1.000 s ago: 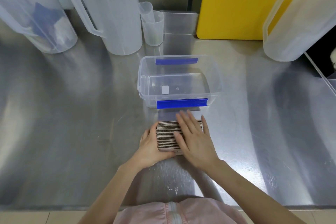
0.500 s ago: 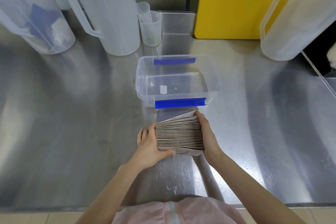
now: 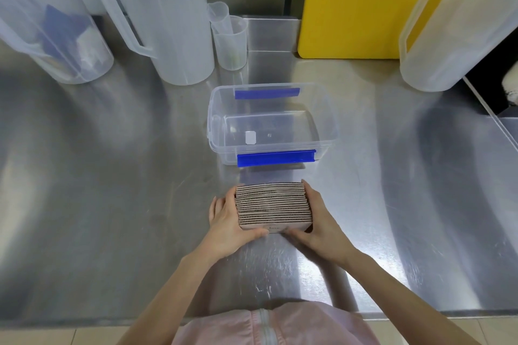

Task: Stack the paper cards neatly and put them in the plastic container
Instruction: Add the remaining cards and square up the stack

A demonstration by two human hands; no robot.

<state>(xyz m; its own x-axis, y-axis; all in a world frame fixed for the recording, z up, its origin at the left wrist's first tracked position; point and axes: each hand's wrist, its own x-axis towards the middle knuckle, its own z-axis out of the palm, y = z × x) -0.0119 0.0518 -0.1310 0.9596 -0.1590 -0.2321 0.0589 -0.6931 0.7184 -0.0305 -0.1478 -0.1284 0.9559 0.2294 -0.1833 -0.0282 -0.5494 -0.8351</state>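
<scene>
Stack of cards (image 3: 273, 206) stands on edge on the steel worktop (image 3: 112, 176), squeezed betw. both hands. Left hand (image 3: 228, 223) presses its 9 o'clock side, thumb curled across the near face; right hand (image 3: 319, 223) clamps the 3 o'clock side, thumb also on the near face. Card edges look even. Clear container (image 3: 270, 123) w/ blue clips sits open at 12 o'clock from the stack, close but not touching; no cards inside.
</scene>
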